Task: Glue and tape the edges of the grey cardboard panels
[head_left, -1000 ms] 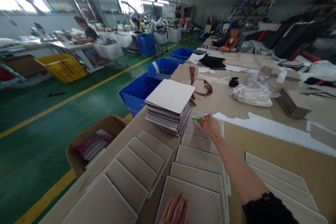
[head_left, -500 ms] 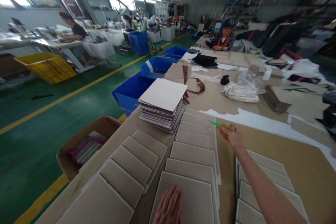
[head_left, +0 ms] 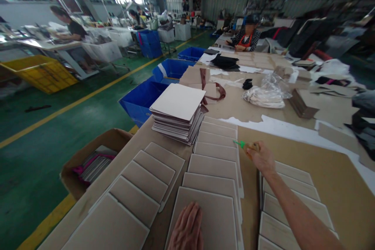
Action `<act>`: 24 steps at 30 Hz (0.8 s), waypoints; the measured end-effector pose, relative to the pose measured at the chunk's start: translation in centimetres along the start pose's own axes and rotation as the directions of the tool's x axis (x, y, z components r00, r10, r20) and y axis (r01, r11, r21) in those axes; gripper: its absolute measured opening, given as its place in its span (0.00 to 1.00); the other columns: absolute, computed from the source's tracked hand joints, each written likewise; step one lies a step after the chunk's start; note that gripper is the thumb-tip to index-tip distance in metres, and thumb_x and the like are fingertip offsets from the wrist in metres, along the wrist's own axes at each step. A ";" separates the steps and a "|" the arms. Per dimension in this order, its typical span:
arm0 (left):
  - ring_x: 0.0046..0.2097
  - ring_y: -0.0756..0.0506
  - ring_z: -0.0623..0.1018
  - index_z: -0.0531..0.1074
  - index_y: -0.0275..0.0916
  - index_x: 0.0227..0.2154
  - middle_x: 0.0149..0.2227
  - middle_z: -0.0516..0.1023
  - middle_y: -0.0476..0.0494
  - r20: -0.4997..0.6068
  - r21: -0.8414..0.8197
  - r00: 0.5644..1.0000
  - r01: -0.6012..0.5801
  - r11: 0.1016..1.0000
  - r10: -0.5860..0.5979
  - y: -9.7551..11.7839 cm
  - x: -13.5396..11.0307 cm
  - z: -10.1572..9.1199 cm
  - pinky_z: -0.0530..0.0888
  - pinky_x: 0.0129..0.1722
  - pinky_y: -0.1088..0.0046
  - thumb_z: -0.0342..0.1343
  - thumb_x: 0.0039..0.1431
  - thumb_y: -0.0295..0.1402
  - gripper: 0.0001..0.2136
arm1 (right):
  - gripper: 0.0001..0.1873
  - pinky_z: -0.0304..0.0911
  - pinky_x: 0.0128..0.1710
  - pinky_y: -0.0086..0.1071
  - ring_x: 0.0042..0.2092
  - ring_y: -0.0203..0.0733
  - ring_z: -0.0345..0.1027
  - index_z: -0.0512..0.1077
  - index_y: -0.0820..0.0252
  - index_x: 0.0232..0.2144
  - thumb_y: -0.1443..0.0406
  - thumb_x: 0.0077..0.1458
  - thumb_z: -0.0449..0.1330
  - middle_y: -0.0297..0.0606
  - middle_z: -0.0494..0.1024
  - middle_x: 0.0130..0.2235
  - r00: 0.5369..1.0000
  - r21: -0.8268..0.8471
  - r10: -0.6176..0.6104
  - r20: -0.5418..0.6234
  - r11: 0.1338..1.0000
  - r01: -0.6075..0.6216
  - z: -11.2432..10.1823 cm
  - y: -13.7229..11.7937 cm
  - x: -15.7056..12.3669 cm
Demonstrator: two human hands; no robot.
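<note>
My left hand (head_left: 187,228) lies flat, fingers extended, on the nearest beige panel (head_left: 215,207) of the middle overlapping row. In my right hand (head_left: 262,158) is a small amber glue bottle (head_left: 251,148), gripped with its thin green nozzle (head_left: 240,144) pointing left. The nozzle tip is over the right edge of that row, near its far part; whether it touches a panel I cannot tell. A second fanned row of panels (head_left: 137,195) spreads to the left, and a third row (head_left: 295,195) lies partly under my right forearm.
A tall stack of panels (head_left: 178,103) stands beyond the left row. Blue bins (head_left: 143,95) line the table's left side, with a cardboard box (head_left: 68,175) on the floor. A plastic bag (head_left: 266,93) lies farther back. A co-worker (head_left: 246,39) sits at the far end.
My right hand with the glue bottle has come slightly nearer along the middle row's right edge. The left hand stays on the panel. The whole view has shifted a little.
</note>
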State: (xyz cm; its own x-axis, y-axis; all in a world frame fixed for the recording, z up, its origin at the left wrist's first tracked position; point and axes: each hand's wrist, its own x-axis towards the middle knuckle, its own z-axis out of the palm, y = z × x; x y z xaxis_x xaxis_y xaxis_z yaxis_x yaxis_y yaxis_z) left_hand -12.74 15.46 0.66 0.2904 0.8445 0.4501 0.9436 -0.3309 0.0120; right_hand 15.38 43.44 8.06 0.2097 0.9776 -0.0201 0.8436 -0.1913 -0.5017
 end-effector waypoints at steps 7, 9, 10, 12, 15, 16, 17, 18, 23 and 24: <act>0.61 0.43 0.67 0.69 0.36 0.56 0.58 0.72 0.43 0.015 -0.009 0.999 0.029 1.000 -0.029 0.2 -0.3 0.3 0.68 0.57 0.66 0.48 0.54 0.26 0.24 | 0.14 0.53 0.28 0.33 0.33 0.46 0.67 0.69 0.55 0.38 0.55 0.52 0.58 0.37 0.74 0.32 0.999 -0.073 -0.028 0.042 0.997 0.031 -0.2 -1.5 0.1; 0.61 0.43 0.66 0.69 0.36 0.56 0.58 0.71 0.43 0.011 0.008 1.000 0.029 1.000 -0.029 0.2 -0.4 0.4 0.67 0.57 0.66 0.49 0.54 0.26 0.24 | 0.15 0.52 0.28 0.32 0.33 0.46 0.67 0.69 0.56 0.39 0.54 0.52 0.58 0.37 0.74 0.31 0.997 -0.069 -0.047 0.065 0.996 0.051 0.2 -2.5 0.0; 0.61 0.42 0.66 0.69 0.35 0.56 0.58 0.71 0.42 0.010 0.019 1.000 0.024 1.000 -0.024 0.2 -0.4 0.4 0.67 0.56 0.66 0.49 0.54 0.26 0.24 | 0.15 0.53 0.28 0.32 0.32 0.45 0.67 0.69 0.56 0.38 0.54 0.52 0.58 0.37 0.73 0.30 0.996 -0.062 -0.056 0.075 0.996 0.061 0.5 -3.0 0.0; 0.61 0.42 0.66 0.69 0.35 0.56 0.58 0.71 0.42 0.014 0.031 1.000 0.010 0.999 -0.011 0.3 -0.4 0.3 0.67 0.57 0.66 0.49 0.54 0.27 0.24 | 0.14 0.53 0.28 0.33 0.32 0.45 0.66 0.69 0.56 0.37 0.55 0.52 0.58 0.36 0.73 0.30 0.993 -0.041 -0.074 0.091 0.996 0.078 1.3 -4.0 -0.1; 0.60 0.43 0.66 0.69 0.36 0.56 0.57 0.72 0.44 0.027 0.009 0.999 0.019 1.000 -0.019 0.4 -0.3 0.1 0.66 0.57 0.66 0.48 0.55 0.27 0.24 | 0.10 0.55 0.29 0.33 0.32 0.44 0.66 0.68 0.55 0.35 0.57 0.52 0.57 0.36 0.73 0.30 0.990 0.003 -0.096 0.105 0.995 0.096 2.6 -5.6 -0.2; 0.60 0.43 0.67 0.69 0.36 0.56 0.57 0.72 0.44 0.019 0.000 0.999 0.030 1.000 -0.030 0.4 -0.2 0.1 0.66 0.58 0.67 0.48 0.55 0.27 0.24 | 0.09 0.56 0.30 0.33 0.32 0.44 0.66 0.68 0.54 0.34 0.57 0.52 0.58 0.35 0.73 0.30 0.989 0.021 -0.102 0.111 0.995 0.101 3.1 -6.2 -0.2; 0.60 0.44 0.67 0.69 0.37 0.56 0.57 0.72 0.45 0.008 -0.007 0.999 0.045 0.999 -0.045 0.4 -0.2 0.0 0.66 0.58 0.67 0.48 0.56 0.28 0.23 | 0.08 0.56 0.30 0.33 0.32 0.44 0.66 0.68 0.54 0.34 0.57 0.52 0.58 0.34 0.73 0.29 0.987 0.038 -0.109 0.116 0.994 0.105 3.6 -6.8 -0.3; 0.60 0.44 0.67 0.69 0.37 0.55 0.56 0.73 0.46 -0.004 -0.014 0.998 0.055 0.998 -0.055 0.4 -0.1 -0.1 0.66 0.57 0.68 0.49 0.57 0.28 0.22 | 0.08 0.56 0.30 0.33 0.32 0.44 0.66 0.67 0.53 0.33 0.58 0.52 0.58 0.34 0.73 0.29 0.986 0.056 -0.114 0.121 0.993 0.108 4.0 -7.4 -0.4; 0.59 0.44 0.68 0.70 0.37 0.55 0.56 0.73 0.46 -0.006 -0.021 0.998 0.059 0.998 -0.059 0.4 0.2 -0.5 0.66 0.57 0.68 0.47 0.61 0.30 0.20 | 0.07 0.54 0.29 0.32 0.30 0.43 0.65 0.67 0.53 0.33 0.59 0.50 0.59 0.33 0.71 0.28 0.984 0.133 -0.129 0.122 0.985 0.113 5.7 -10.6 -1.2; 0.59 0.44 0.68 0.70 0.38 0.55 0.56 0.73 0.46 -0.009 -0.019 0.998 0.057 0.998 -0.057 0.4 0.2 -0.5 0.66 0.57 0.68 0.47 0.61 0.31 0.20 | 0.07 0.53 0.29 0.32 0.31 0.43 0.65 0.67 0.53 0.32 0.59 0.50 0.59 0.33 0.71 0.28 0.984 0.148 -0.131 0.117 0.982 0.113 5.9 -11.1 -1.4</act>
State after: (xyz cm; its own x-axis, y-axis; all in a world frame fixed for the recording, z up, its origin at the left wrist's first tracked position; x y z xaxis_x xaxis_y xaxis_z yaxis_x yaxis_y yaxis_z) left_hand -12.41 15.29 1.25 0.2345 0.8583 0.4563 0.9555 -0.2900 0.0544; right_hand 2.78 44.75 8.54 0.0381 0.9978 -0.0549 0.7793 -0.0640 -0.6234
